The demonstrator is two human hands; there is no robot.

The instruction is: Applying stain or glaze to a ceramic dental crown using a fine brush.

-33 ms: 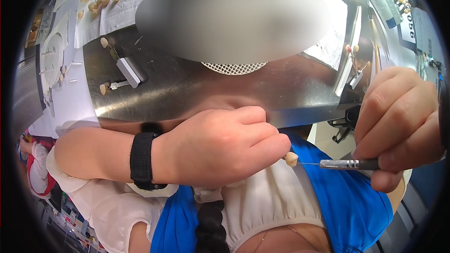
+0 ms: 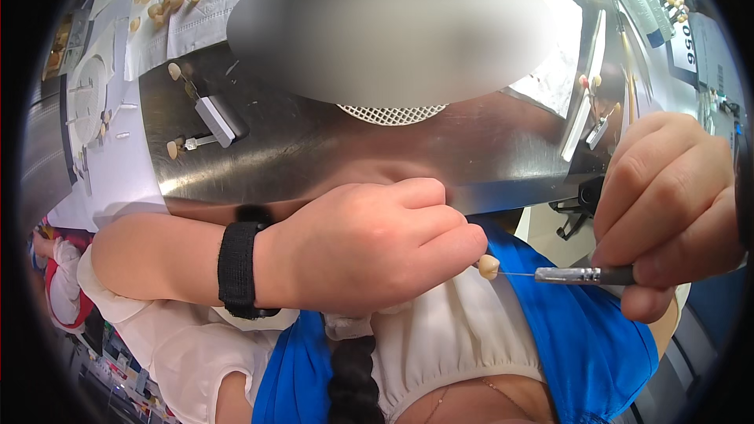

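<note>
While L hand [image 2: 369,247] pinches tooth [image 2: 488,266], R hand [image 2: 667,212] grips brush [image 2: 585,275].

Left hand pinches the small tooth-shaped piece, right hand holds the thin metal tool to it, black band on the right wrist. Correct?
Not quite. In the head view the black band sits on the left wrist, not the right. The rest holds: the left hand pinches the small tooth-shaped piece at its fingertips, and the right hand holds the thin metal tool with its fine tip at that piece.

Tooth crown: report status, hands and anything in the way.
Left hand pinching tooth crown. Right hand gripping fine-tipped tool, tip at crown. Nothing between them.
</note>
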